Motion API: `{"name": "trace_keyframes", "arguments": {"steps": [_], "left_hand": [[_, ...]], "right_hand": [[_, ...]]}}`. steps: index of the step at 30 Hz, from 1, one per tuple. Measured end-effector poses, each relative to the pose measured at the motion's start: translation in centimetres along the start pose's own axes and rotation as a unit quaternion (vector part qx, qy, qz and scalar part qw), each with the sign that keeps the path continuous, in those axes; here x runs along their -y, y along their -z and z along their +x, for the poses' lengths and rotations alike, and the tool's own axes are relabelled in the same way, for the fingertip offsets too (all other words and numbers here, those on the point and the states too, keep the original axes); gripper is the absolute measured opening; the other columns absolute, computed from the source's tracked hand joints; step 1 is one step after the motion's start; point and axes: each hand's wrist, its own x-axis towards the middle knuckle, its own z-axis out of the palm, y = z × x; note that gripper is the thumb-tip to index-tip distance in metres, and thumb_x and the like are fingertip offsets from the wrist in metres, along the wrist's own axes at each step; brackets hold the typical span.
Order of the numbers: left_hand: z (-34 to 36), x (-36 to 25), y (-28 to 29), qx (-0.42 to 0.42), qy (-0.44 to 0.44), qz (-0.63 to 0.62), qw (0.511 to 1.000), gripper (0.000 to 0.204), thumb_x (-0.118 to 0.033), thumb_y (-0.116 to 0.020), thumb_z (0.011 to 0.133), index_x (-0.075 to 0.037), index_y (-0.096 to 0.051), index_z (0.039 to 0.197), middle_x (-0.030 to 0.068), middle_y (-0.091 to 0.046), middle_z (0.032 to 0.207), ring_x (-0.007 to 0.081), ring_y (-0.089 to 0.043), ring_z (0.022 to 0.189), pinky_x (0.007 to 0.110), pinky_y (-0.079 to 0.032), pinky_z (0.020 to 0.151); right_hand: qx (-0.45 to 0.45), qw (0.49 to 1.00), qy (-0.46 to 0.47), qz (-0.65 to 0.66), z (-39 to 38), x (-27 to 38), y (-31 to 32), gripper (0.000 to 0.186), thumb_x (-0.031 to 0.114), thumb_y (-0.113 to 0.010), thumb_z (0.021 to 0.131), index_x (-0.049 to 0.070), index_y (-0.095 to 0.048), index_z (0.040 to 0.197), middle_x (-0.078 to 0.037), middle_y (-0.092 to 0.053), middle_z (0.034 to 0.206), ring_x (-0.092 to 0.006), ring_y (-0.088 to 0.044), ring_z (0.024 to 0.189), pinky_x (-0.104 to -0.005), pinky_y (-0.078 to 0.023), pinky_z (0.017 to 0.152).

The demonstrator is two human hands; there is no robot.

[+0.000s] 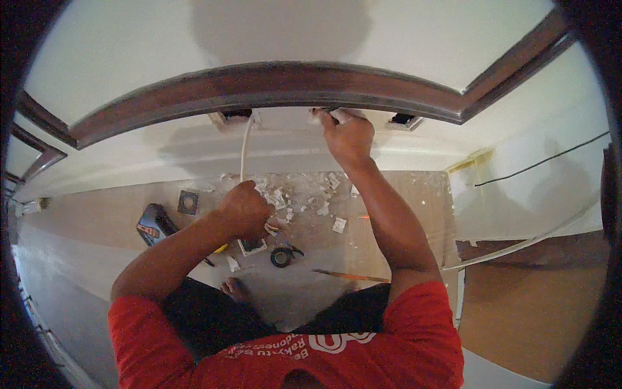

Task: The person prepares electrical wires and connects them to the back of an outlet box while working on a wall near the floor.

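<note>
My left hand [246, 211] is closed round a white cable [244, 152], which runs up to a square cut-out [232, 118] in the white wall below the dark wooden trim [272, 87]. My right hand [346, 136] reaches up against the wall just under the trim, between that opening and another cut-out [403, 120] on the right, its fingers curled round something small that I cannot make out.
On the wooden surface [408, 227] lie scattered white debris [324, 194], a square plate [188, 201], a black-and-orange power tool [152, 223], a roll of black tape [281, 258] and a long thin strip [346, 273]. At right are a black cable [531, 162] and a brown board [518, 305].
</note>
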Motion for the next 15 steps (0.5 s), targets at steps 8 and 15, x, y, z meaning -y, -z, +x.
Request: {"name": "trace_keyframes", "arguments": {"steps": [8,15], "left_hand": [[5.4,-4.4,2.6,-0.073,0.086,-0.095,0.989,0.036,-0.048,-0.073,0.072,-0.014,-0.07,0.085,0.0089,-0.068,0.074,0.03,-0.063,0.075,0.043,-0.049,0.08],[2.9,-2.3,-1.1,-0.275,0.003,-0.12,0.954,0.038,-0.044,-0.082,0.062,-0.015,-0.07,0.084,0.008,-0.066,0.073,0.0313,-0.058,0.07,0.044,-0.048,0.065]], "right_hand": [[0.012,0.995,0.004,-0.098,0.1,-0.1,0.2,0.019,0.032,-0.07,0.08,0.014,-0.074,0.078,-0.012,-0.068,0.07,-0.0314,-0.067,0.067,-0.0416,-0.053,0.063],[0.084,0.987,0.137,0.03,0.0,-2.3,2.8,0.026,0.034,-0.064,0.087,0.011,-0.072,0.097,-0.016,-0.069,0.082,-0.0333,-0.067,0.075,-0.0432,-0.053,0.069]]}}
